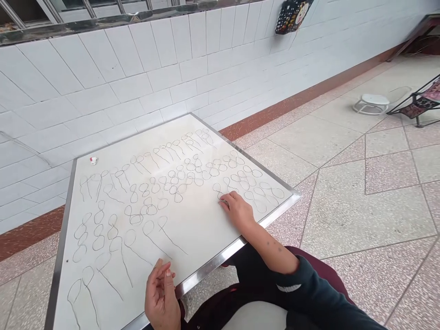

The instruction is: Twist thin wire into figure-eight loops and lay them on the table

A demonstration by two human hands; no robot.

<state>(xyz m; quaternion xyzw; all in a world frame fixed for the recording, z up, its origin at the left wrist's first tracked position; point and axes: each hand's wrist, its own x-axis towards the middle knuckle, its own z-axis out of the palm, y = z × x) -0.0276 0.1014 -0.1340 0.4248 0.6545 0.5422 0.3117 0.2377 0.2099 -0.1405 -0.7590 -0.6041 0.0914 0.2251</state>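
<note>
My right hand (239,211) rests at the right of the white table (202,224), palm down. Its fingertips are pinched at the lower end of a thin wire figure-eight (217,187), part of which they hide. Near the front edge, my left hand (162,293) is turned palm up with its fingers loosely curled. I see nothing in it, and a gap shows between thumb and palm. Just beyond it lie wires with one loop and a long tail, such as this looped wire (148,227). Many twisted wire figure-eights (98,236) lie in rows across the tabletop.
A small white and red object (93,160) sits at the table's far left corner. The metal table edge (206,268) runs before my lap. Behind stands a white tiled wall (137,82) with a hanging dark patterned bag (292,17). A white stool (373,103) stands on the floor at right.
</note>
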